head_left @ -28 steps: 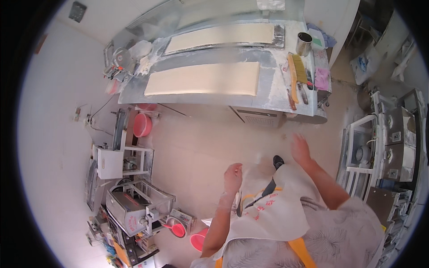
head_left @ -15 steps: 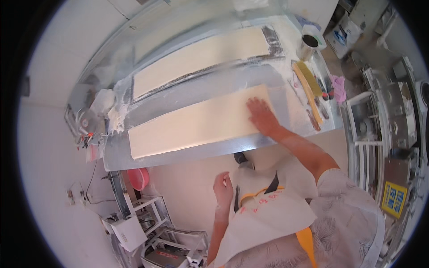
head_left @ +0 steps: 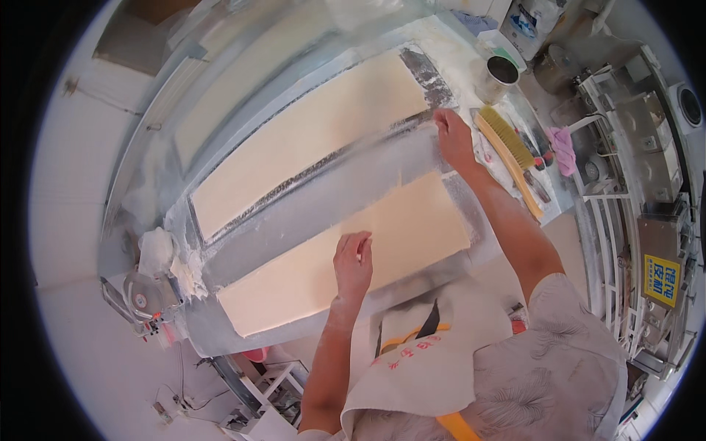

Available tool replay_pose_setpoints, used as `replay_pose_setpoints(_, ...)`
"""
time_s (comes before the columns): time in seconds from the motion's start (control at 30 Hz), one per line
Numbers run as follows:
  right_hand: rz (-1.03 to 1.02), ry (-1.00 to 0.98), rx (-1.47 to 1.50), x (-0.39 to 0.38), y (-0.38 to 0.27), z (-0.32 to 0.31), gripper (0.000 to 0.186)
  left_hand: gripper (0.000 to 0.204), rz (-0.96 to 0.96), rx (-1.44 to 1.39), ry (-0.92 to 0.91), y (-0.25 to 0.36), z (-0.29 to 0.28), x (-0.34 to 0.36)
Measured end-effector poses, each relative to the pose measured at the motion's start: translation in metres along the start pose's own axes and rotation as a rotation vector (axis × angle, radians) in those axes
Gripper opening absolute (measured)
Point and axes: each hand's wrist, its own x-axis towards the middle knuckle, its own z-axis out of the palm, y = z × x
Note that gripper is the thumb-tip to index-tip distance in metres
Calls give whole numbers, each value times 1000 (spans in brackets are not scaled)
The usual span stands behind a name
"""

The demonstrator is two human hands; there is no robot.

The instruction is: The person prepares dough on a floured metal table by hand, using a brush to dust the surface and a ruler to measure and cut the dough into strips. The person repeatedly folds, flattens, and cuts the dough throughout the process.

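Note:
Two long pale dough sheets lie side by side on a floured metal table. Over the middle of the near dough sheet (head_left: pixel 412 213) is my left hand (head_left: pixel 354 266), its fingers curled together, with nothing visible in them; whether it touches the dough I cannot tell. My right hand (head_left: pixel 456 140) is closed beside the near right corner of the far dough sheet (head_left: pixel 309 128). Its fingertips are turned away, so anything inside them is hidden. Dark, flour-dusted strips (head_left: pixel 425 70) border the far sheet.
A yellow-bristled wooden brush (head_left: pixel 507 138) lies right of my right hand, with a metal canister (head_left: pixel 494 77) behind it. A pink cloth (head_left: pixel 562 151) hangs by the table's right edge. A white bag (head_left: pixel 156 251) and a round-dialled scale (head_left: pixel 141 298) stand at the left end.
My right hand has left the near sheet, moved farther back and closed. My left hand has risen from beside my apron to over the near sheet. The view has turned and shifted.

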Motion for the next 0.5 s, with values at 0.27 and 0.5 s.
replay_pose_setpoints(0.27, 275, -64, 179, 74, 29, 53, 26, 15, 244, 23, 72, 6, 75, 191)
replay_pose_setpoints(0.5, 451, -98, 251, 86, 26, 30, 27, 32, 319, 23, 23, 22, 160, 297)
